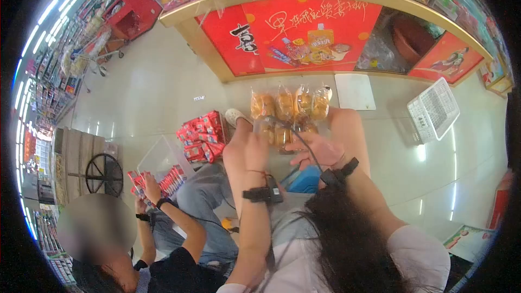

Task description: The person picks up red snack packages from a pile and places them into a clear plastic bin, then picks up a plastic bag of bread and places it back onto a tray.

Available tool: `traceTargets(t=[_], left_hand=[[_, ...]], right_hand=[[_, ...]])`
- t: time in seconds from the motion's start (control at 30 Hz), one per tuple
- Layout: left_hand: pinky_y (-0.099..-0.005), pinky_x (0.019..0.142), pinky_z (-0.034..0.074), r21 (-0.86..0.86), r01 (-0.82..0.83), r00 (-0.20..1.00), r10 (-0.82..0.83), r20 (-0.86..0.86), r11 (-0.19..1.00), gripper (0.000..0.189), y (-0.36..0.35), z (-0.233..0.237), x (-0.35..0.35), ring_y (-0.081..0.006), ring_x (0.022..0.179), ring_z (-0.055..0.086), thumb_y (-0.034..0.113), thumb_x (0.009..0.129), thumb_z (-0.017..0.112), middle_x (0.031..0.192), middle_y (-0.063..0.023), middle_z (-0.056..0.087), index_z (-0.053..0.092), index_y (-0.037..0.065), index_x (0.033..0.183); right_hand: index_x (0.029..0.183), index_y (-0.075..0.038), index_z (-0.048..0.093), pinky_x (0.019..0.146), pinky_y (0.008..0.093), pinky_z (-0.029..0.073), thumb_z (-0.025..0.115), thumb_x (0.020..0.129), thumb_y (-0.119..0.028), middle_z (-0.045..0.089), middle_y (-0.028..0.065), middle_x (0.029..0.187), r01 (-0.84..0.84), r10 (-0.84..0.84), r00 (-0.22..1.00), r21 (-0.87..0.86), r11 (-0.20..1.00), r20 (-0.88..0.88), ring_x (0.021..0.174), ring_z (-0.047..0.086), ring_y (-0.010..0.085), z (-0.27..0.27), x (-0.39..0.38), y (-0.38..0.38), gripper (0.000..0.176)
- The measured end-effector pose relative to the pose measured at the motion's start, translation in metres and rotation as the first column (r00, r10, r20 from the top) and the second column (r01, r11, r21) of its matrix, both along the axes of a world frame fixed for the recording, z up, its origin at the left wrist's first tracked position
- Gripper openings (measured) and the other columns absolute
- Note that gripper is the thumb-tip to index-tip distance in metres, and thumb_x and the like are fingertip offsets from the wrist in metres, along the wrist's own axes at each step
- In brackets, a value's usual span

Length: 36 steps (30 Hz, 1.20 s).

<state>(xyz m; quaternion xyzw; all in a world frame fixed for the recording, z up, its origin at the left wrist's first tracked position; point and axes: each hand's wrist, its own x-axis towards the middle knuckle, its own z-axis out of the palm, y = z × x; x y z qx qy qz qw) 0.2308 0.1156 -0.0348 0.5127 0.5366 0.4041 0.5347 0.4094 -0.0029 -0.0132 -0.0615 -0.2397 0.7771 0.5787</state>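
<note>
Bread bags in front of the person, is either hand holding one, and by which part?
Both hands hold one clear bag of buns: the left hand at its left edge, the right hand at its right edge. Finger placement is blurred.

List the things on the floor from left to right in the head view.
Wagon wheel, clear box, red packets, bags of buns, white board, white basket.

both hands, left hand [256, 149] and right hand [319, 151], grip a clear bread packet [282, 133] beside more bread packets [290, 103] on the floor.
</note>
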Motion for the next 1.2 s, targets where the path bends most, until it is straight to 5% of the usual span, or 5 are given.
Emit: traceTargets(t=[0.13,0.27,0.57,1.03,1.2], left_hand=[[-0.0378,0.059,0.047,-0.257,0.745,0.315,-0.664,-0.678,0.616,0.031,0.036,-0.166,-0.040,-0.0281,0.068,0.062,0.029,0.085,0.057,0.084,-0.0148,0.064,0.055,0.002,0.101],[-0.0218,0.048,0.037,-0.300,0.214,0.943,-0.276,-0.184,0.930,0.030,0.024,-0.072,-0.019,-0.0079,0.055,0.048,0.030,0.081,0.065,0.070,-0.0014,0.056,0.059,0.002,0.090],[-0.0269,0.063,0.046,-0.211,0.273,0.959,-0.282,-0.014,0.939,0.027,0.035,-0.090,-0.033,-0.0147,0.071,0.058,0.026,0.087,0.061,0.085,-0.0054,0.065,0.063,-0.001,0.088],[-0.0255,0.074,0.045,-0.487,0.753,0.626,-0.708,0.325,0.442,0.043,0.015,-0.056,-0.021,-0.0116,0.082,0.054,0.041,0.091,0.052,0.099,-0.0007,0.057,0.056,0.006,0.115],[-0.0257,0.066,0.047,-0.487,0.708,0.679,-0.684,0.268,0.512,0.039,0.019,-0.048,-0.024,-0.0105,0.071,0.053,0.042,0.091,0.053,0.088,-0.0012,0.056,0.059,0.005,0.101]], right_hand=[[0.136,0.002,0.030,0.093,0.0396,0.044,0.046,0.092,-0.040,0.044,0.0193,0.134,-0.109,0.101,0.993,-0.143,0.984,-0.063,0.107,0.057,0.0261,-0.052,0.026,0.025,0.063],[0.128,0.000,0.044,0.090,0.0353,0.045,0.048,0.093,-0.021,0.055,0.0102,0.122,0.205,-0.317,0.934,-0.479,0.854,-0.165,0.106,0.056,0.0223,-0.063,0.025,0.034,0.041],[0.114,-0.004,0.060,0.081,0.0254,0.044,0.067,0.081,-0.011,0.063,0.0009,0.102,0.243,0.048,0.689,-0.293,0.925,0.723,0.091,0.057,0.0104,-0.081,0.002,0.046,0.034],[0.072,-0.004,0.056,0.055,0.0256,0.040,0.079,0.068,-0.035,0.056,0.0027,0.070,0.395,-0.091,0.135,0.030,0.918,0.987,0.063,0.049,0.0103,-0.095,-0.019,0.045,0.039],[0.096,-0.002,0.062,0.065,0.0259,0.047,0.067,0.081,-0.037,0.064,0.0052,0.088,0.062,0.248,0.543,-0.333,0.941,0.802,0.077,0.060,0.0127,-0.077,-0.013,0.049,0.038]])
